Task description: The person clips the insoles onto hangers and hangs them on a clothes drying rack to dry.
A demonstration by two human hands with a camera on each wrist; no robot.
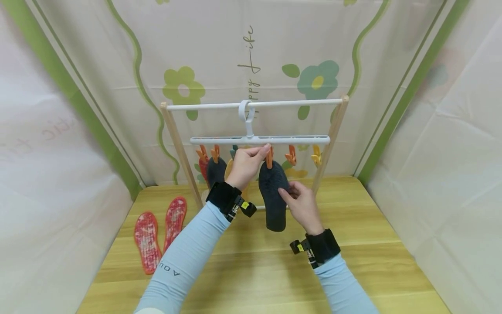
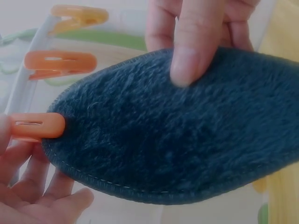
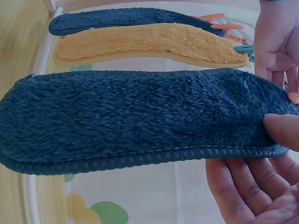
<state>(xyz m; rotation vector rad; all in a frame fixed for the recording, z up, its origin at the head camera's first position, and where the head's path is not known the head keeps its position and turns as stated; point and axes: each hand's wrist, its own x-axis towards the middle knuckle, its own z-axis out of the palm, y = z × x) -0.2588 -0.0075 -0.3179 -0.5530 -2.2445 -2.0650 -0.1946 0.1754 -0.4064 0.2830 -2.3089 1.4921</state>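
Note:
A dark blue fuzzy insole point(image 1: 273, 196) hangs upright below the white hanger point(image 1: 259, 140), its upper tip inside an orange clip point(image 2: 42, 126). My left hand point(image 1: 246, 165) pinches that clip at its upper end, thumb in front and fingers behind. Lower down, my right hand point(image 1: 303, 204) pinches the insole's right edge, the thumb on its fuzzy face and the fingers behind it. To the left, a yellow insole point(image 3: 149, 45) and another dark blue insole point(image 3: 126, 21) hang from clips. A red insole point(image 1: 203, 168) hangs leftmost, partly covered by the dark one.
Two red-and-white insoles point(image 1: 147, 242) lie on the wooden table point(image 1: 251, 279) at the left. The hanger hooks over the white rod point(image 1: 298, 104) of a wooden-legged rack. At right, an orange clip point(image 1: 290, 155) and a yellow clip point(image 1: 317, 155) hang with nothing in them.

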